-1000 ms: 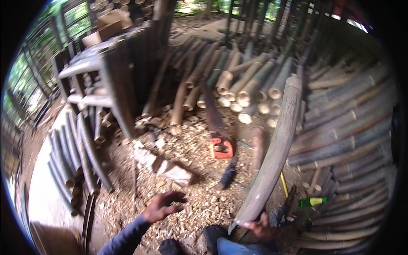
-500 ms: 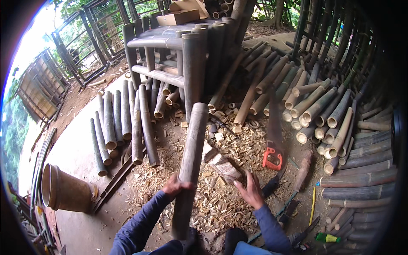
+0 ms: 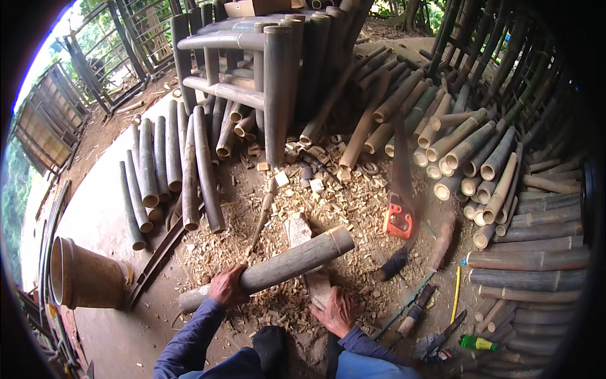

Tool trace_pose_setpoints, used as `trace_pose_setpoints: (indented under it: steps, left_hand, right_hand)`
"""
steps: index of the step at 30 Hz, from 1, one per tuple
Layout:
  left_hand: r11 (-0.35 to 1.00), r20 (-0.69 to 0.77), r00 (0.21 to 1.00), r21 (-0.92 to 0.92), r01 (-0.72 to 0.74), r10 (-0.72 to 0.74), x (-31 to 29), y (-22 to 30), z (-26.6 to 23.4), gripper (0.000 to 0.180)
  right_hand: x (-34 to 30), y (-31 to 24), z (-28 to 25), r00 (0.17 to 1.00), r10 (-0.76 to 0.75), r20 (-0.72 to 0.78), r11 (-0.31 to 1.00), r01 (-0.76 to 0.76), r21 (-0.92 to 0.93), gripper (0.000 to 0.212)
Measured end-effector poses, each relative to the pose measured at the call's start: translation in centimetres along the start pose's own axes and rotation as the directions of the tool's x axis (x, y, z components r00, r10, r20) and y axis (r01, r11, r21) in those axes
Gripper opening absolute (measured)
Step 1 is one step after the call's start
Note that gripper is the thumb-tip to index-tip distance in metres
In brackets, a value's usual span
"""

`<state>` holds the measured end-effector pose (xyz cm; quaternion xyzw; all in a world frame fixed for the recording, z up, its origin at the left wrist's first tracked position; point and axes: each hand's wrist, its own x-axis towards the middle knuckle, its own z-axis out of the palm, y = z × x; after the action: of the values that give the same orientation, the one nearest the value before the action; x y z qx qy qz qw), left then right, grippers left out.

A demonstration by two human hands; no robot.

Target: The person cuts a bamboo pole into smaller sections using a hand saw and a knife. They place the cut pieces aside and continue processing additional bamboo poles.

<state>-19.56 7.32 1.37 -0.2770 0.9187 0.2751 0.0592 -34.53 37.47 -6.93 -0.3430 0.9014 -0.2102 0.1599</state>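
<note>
My left hand (image 3: 228, 286) is wrapped round a thick grey-brown bamboo pole (image 3: 297, 260), which lies slantwise in front of me. Its pale cut end points to the far right. A rough wooden block (image 3: 319, 285) lies on the chips, and the pole crosses over its middle. My right hand (image 3: 338, 312) is closed on the block's near end; some fingertips are hidden behind it.
Wood chips (image 3: 341, 208) cover the ground. An orange-handled saw (image 3: 399, 218) lies to the right, near a dark-handled blade (image 3: 394, 263). Bamboo poles (image 3: 464, 151) are piled at right, others (image 3: 173, 158) at left. A bucket (image 3: 91, 275) lies left; a bamboo bench (image 3: 276, 95) stands ahead.
The pole has swung from nearly upright to a low slant across the block. My right hand has gone from open to gripping the block's near end, and the block has turned.
</note>
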Motion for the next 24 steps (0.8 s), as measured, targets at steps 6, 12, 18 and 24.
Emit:
trace_pose_setpoints:
  steps: [6, 12, 18, 24]
  left_hand:
    - [0.995, -0.061, 0.998, 0.103, -0.014, 0.021, -2.2, -3.0, 2.4, 0.074]
    - [0.975, -0.011, 0.997, 0.209, -0.072, 0.076, -0.3, -1.8, 4.3, 0.084]
    - [0.987, -0.015, 0.998, 0.146, -0.064, 0.067, 0.2, -2.1, 3.7, 0.08]
    - [0.999, 0.191, 0.98, 0.003, -0.051, 0.05, 1.1, -1.0, 2.0, 0.083]
  right_hand:
    - [3.4, 2.3, -6.3, 0.956, 0.023, -0.291, 0.985, 0.028, 0.168, 0.052]
    - [15.5, 17.0, -9.8, 0.862, 0.027, -0.507, 0.96, -0.164, -0.227, 0.055]
    - [20.6, 15.4, -9.8, 0.925, 0.284, -0.252, 0.853, -0.363, -0.374, 0.058]
    - [19.0, 13.0, -14.3, 0.796, 0.288, -0.532, 0.946, -0.152, 0.286, 0.049]
